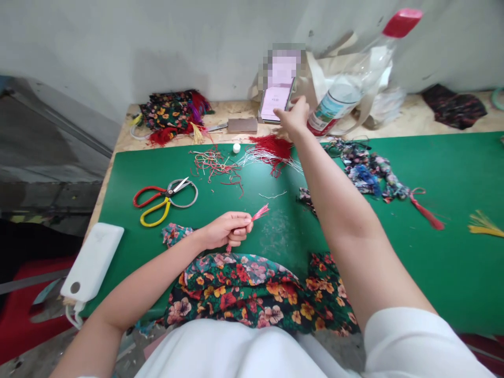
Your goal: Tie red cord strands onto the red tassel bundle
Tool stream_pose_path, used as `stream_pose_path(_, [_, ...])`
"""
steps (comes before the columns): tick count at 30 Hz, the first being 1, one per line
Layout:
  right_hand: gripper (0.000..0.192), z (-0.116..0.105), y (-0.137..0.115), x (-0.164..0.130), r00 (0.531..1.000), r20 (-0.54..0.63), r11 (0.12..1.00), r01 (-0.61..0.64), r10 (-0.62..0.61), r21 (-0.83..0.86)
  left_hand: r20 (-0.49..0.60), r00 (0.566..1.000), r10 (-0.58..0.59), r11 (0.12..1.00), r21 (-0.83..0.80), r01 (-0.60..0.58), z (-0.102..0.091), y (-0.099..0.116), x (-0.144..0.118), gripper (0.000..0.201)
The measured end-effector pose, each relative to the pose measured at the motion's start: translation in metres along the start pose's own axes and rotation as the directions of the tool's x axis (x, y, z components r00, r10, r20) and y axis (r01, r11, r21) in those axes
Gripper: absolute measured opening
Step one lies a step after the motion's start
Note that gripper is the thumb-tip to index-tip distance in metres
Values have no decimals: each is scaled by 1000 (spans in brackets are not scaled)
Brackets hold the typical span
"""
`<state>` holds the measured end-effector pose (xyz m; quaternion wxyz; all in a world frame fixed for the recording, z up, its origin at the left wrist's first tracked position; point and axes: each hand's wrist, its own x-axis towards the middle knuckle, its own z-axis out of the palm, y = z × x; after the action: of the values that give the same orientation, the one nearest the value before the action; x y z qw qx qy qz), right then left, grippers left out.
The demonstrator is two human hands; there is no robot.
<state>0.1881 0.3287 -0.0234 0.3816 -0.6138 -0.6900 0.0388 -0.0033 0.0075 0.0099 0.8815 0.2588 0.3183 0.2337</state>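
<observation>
Closed in a pinch, my left hand [226,230] grips a pink tassel [260,211]; its frayed strands stick out past the fingertips and a bit shows below the fist. My right hand [296,116] is stretched far forward at the propped-up phone [272,103], a finger extended at the lower screen. Whether that finger touches the glass I cannot tell. Floral fabric [244,294] lies along the front edge, just below my left hand. Under my right wrist are a bundle of red threads [271,146] and white cords [255,156].
Scissors [167,197] with red and yellow handles lie left, near a white power bank [93,260]. Loose thread scraps [214,163] and a small white cap [236,148] lie mid-table. A tilted bottle [334,105] stands behind my right hand; scrunched fabric [368,170] and a red tassel [427,210] lie right.
</observation>
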Motion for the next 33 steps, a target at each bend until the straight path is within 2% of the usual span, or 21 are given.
stream_pose_path(1, [35, -10, -10, -3, 996, -27, 996, -90, 90, 13, 0, 1000, 0, 1000, 0, 0, 0, 0, 0, 25])
stream_pose_path(2, [36, -21, -22, -8, 993, -42, 994, -108, 109, 30, -1, 1000, 0, 1000, 0, 0, 0, 0, 0, 25])
stream_pose_path(4, [27, -45, -50, -23, 999, -44, 999, -1, 4, 52, -2, 1000, -1, 1000, 2, 1, 0, 0, 0, 25])
stream_pose_path(6, [15, -66, -78, -45, 992, 37, 988, 116, -120, 104, -1, 1000, 5, 1000, 1, -5, 0, 0, 0, 25])
stream_pose_path(8, [10, -78, -101, -69, 959, 144, 961, 217, -243, 173, 4, 1000, 13, 1000, -1, -13, 0, -1, 0, 24])
stream_pose_path(9, [9, -82, -110, -81, 927, 214, 942, 265, -307, 204, 6, 1000, 18, 1000, -1, -18, 0, -1, 0, 24])
stream_pose_path(10, [11, -83, -117, -92, 851, 329, 906, 335, -409, 260, 7, 1000, 22, 1000, -1, -22, 0, -1, 0, 24])
stream_pose_path(11, [12, -83, -124, -103, 744, 431, 858, 408, -510, 312, 6, 1000, 25, 1000, -1, -25, 0, -1, 0, 23])
stream_pose_path(13, [14, -81, -134, -120, 562, 567, 791, 513, -602, 332, 3, 1000, 30, 1000, 1, -30, -1, -2, 0, 23])
stream_pose_path(14, [17, -79, -140, -127, 504, 618, 776, 551, -603, 307, 2, 999, 33, 999, 3, -33, -1, -2, 0, 23])
stream_pose_path(15, [19, -77, -145, -133, 474, 653, 765, 588, -590, 265, 1, 999, 36, 999, 4, -36, -1, -2, 0, 23])
stream_pose_path(18, [25, -73, -160, -144, 443, 680, 719, 671, -584, 180, 4, 999, 38, 999, 8, -38, -1, -2, -1, 23])
stream_pose_path(22, [22, -66, -176, -149, 403, 693, 685, 705, -598, 181, 11, 999, 34, 999, 8, -34, -1, -2, -1, 23])
stream_pose_path(24, [22, -63, -180, -148, 430, 693, 691, 710, -579, 136, 13, 999, 31, 999, 6, -31, -1, -2, 0, 23])
stream_pose_path(29, [27, -56, -182, -136, 553, 658, 750, 661, -512, 28, 16, 999, 33, 999, -12, -33, 0, -1, 0, 23])
stream_pose_path(33, [23, -47, -183, -129, 580, 661, 803, 592, -477, 60, 23, 999, 32, 999, -18, -32, 0, -1, 0, 23])
